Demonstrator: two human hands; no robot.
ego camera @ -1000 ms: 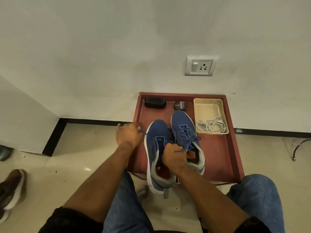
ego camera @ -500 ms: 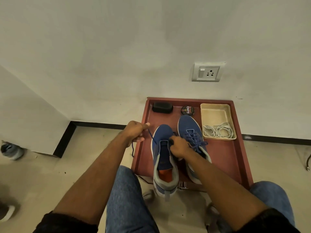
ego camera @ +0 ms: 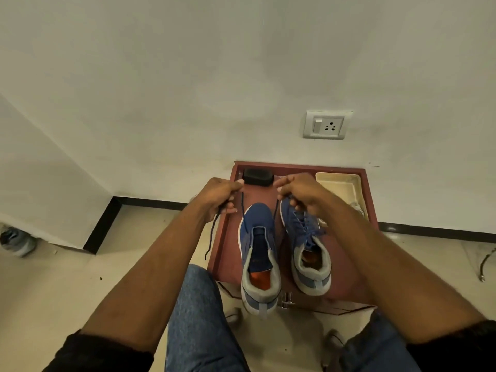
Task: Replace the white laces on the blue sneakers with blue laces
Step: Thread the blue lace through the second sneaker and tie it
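We see two blue sneakers side by side in a red tray [ego camera: 225, 245] on the floor, toes toward the wall. The left sneaker [ego camera: 259, 253] overhangs the tray's near edge; a blue lace [ego camera: 243, 208] rises from each side of its front. Our left hand [ego camera: 220, 196] has its grip closed on one strand, whose loose end hangs down past the tray's left rim. Our right hand [ego camera: 298, 190] pinches the other strand, raised over the toe of the right sneaker [ego camera: 308, 245], which is already laced in blue. White laces [ego camera: 358, 208] lie in a cream bin [ego camera: 341, 183] at the tray's far right. A black block [ego camera: 258, 176] sits at the far left.
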